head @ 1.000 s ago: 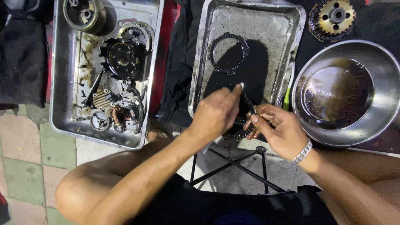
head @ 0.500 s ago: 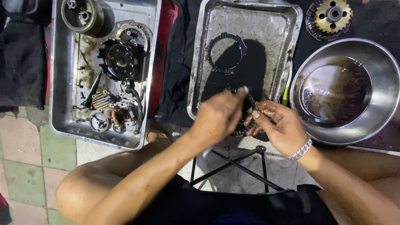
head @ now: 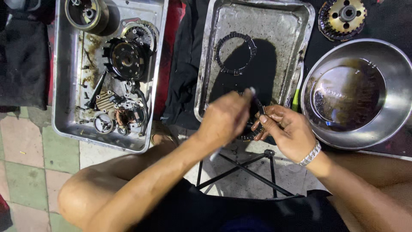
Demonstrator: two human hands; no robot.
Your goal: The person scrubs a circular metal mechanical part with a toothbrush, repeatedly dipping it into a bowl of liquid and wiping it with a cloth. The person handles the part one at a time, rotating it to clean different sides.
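the big steel bowl (head: 356,92) of dark oily liquid sits at the right, two metal trays (head: 206,77) lie beyond the knees, and one toothed ring (head: 234,53) rests in the middle tray. the right hand (head: 288,131) pinches a dark toothed ring (head: 254,134) over that tray's near edge; the left hand (head: 224,118) is closed round a slim tool (head: 254,96) working on it. oily fingers could let the ring slip onto the tiled floor (head: 25,159), which looks worn and stained.

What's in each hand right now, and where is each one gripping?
The right hand pinches a dark toothed ring by its rim, over the tray's near edge. The left hand grips a slim tool mid-shaft; which tool cannot be told.
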